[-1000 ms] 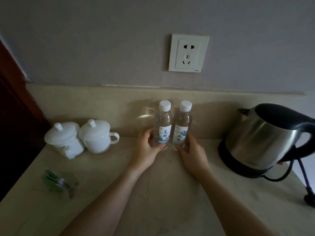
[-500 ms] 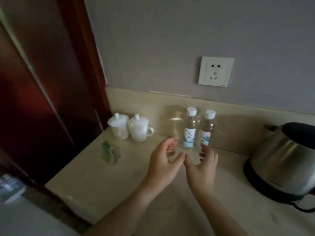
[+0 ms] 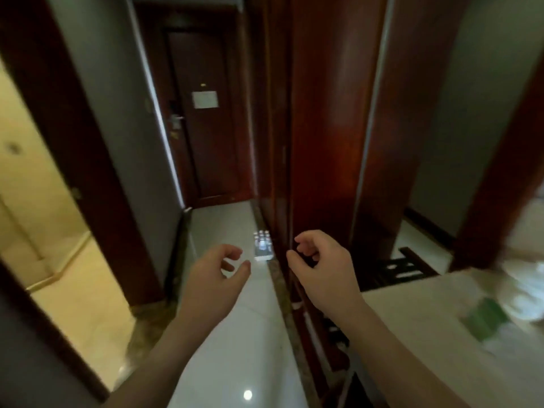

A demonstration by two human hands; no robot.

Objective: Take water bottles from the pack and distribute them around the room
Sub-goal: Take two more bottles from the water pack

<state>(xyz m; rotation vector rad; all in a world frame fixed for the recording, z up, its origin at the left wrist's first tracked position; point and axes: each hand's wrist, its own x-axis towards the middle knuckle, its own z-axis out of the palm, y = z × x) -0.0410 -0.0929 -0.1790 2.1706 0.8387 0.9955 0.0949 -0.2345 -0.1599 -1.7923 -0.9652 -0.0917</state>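
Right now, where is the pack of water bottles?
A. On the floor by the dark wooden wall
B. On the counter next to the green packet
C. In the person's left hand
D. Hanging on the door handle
A: the pack of water bottles sits on the pale floor against the wooden wall, beyond both empty hands.

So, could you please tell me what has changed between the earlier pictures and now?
The view has swung left, away from the counter towards the hallway; the two bottles, kettle and socket are out of sight. The left hand and right hand have let go of the bottles and hang empty, fingers loosely curled. The pack of bottles now shows on the floor by the wardrobe. Both hands stay forward.
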